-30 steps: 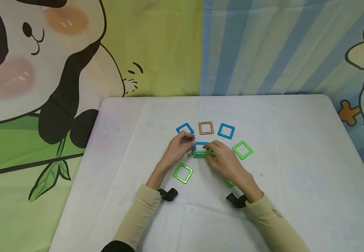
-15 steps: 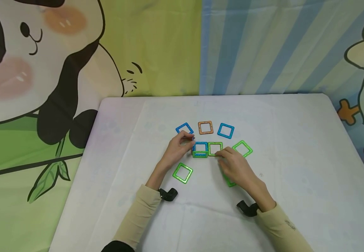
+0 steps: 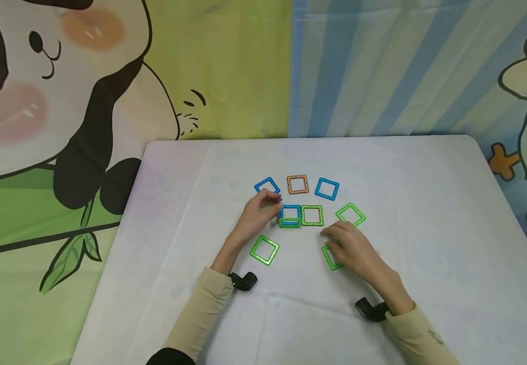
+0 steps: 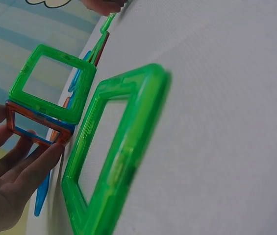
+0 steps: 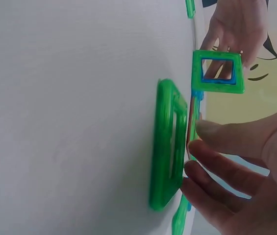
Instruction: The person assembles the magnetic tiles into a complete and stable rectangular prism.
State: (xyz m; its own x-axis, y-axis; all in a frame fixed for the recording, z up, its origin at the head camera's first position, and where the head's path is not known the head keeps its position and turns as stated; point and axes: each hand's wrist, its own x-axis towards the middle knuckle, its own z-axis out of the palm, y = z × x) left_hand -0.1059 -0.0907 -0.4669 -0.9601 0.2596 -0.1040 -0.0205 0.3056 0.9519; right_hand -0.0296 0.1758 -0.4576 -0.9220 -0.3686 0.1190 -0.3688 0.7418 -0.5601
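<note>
My left hand (image 3: 257, 213) grips an upright orange-red magnetic tile (image 4: 33, 125) at the left side of a small structure, with thumb and fingers at its edges in the left wrist view. Joined there are a standing green magnetic tile (image 5: 197, 85) at the front and a blue magnetic tile (image 3: 290, 207). A flat green magnetic tile (image 3: 312, 224) lies against the structure's right side. My right hand (image 3: 352, 249) hovers, loosely bent and holding nothing, over another loose green magnetic tile (image 5: 160, 147); whether its fingertips touch that tile cannot be told.
Around the structure on the white table (image 3: 427, 213) lie loose square tiles: blue (image 3: 261, 183) and blue (image 3: 327, 196) at the back, orange (image 3: 297, 192) between them, green (image 3: 355, 207) at right, green (image 3: 256, 248) at front left.
My right hand has let go of the green tile beside the structure and moved right and toward me, over the loose green tile. My left hand has stayed in place.
</note>
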